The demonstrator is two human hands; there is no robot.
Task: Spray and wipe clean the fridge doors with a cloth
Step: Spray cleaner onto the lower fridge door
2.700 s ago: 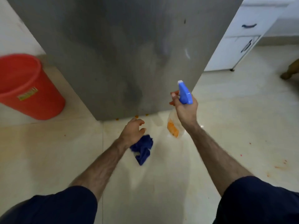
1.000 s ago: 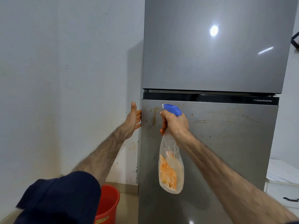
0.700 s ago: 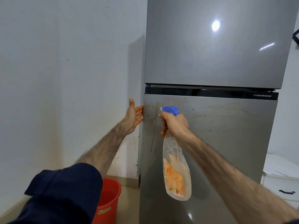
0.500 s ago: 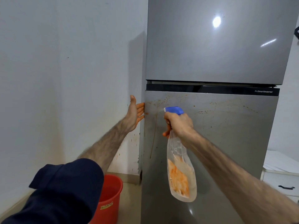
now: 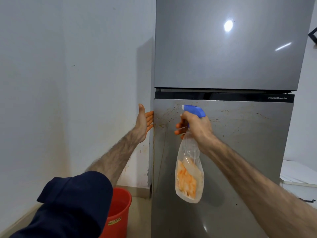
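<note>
Head view: my right hand (image 5: 197,127) grips the spray bottle (image 5: 189,169), nozzle toward stains (image 5: 164,115) at ten o'clock; my left hand (image 5: 144,122), fingers straight, rests on the lower fridge door (image 5: 240,152) edge.

The fridge's upper door (image 5: 228,45) sits above the lower door (image 5: 240,160). The spray bottle (image 5: 189,169) hangs before the lower door, at its left. The bucket (image 5: 118,212) stands on the floor (image 5: 139,219), left of the fridge, beside the wall (image 5: 68,83).
</note>
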